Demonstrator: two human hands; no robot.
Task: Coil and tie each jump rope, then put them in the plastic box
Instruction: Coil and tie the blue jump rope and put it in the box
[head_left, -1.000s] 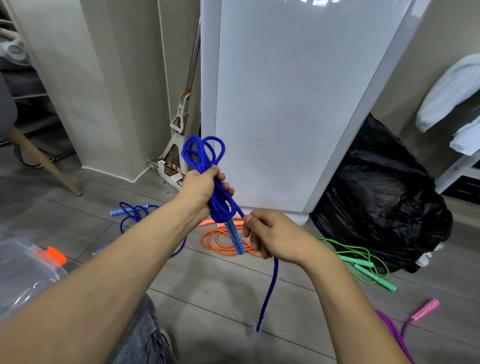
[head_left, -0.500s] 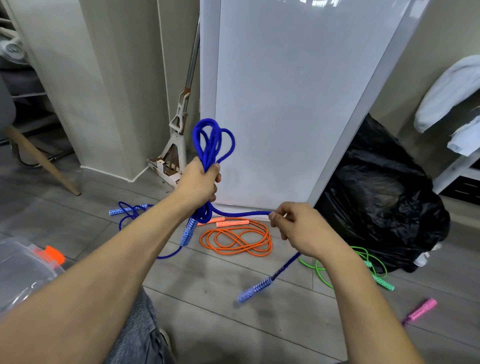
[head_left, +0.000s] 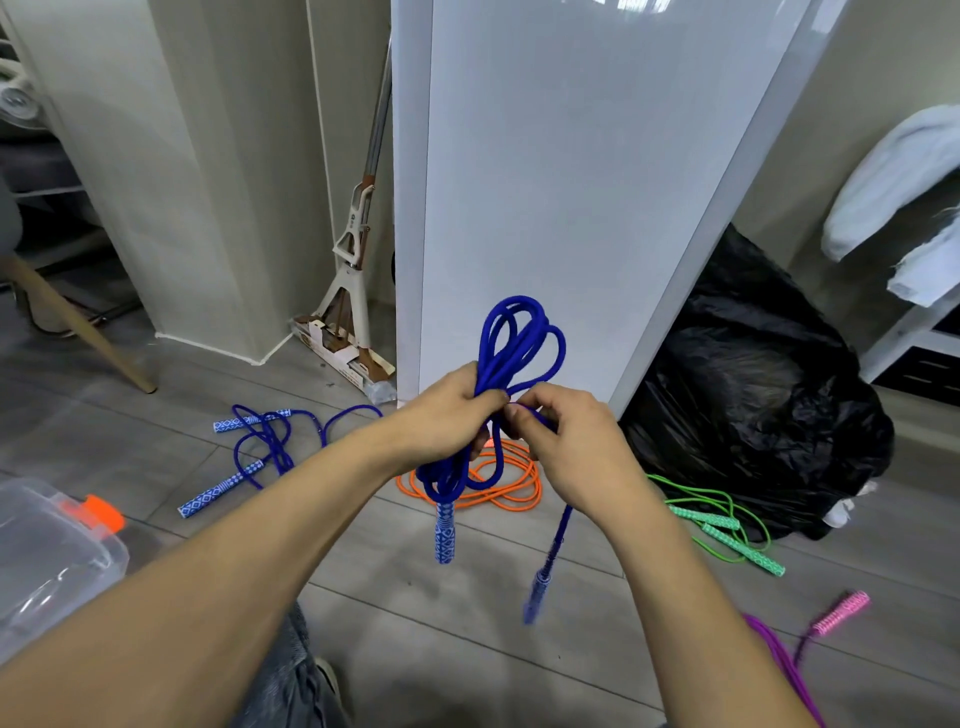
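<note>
Blue cord fills a person's hands above a grey plank floor (head_left: 415, 649): the left hand (head_left: 447, 410) grips the coiled blue jump rope (head_left: 519, 338) around its middle, with loops standing above the fist. The right hand (head_left: 566, 452), just beside it, pinches a strand of the same rope between thumb and fingers. One patterned handle (head_left: 445, 535) hangs below the left hand; the other handle (head_left: 535, 592) dangles under the right wrist and is blurred. Around them on the floor lie a second blue rope (head_left: 260, 447) to the left, an orange rope (head_left: 498, 483) partly hidden behind the hands, and a green rope (head_left: 727, 519) beside a black bag (head_left: 753, 415). A purple rope (head_left: 779, 660) with a pink handle (head_left: 841, 612) is cut off at the lower right edge. The clear plastic box (head_left: 47, 561), with its orange latch (head_left: 96, 512), sits well apart at the far left, only partly in frame. A white panel (head_left: 571, 182) rises behind the hands, a mop (head_left: 358, 249) leans in the gap beside it, and pale cloth (head_left: 893, 182) hangs at the right edge. Whether the knot is closed cannot be made out, as the fingers cover the crossing point.
</note>
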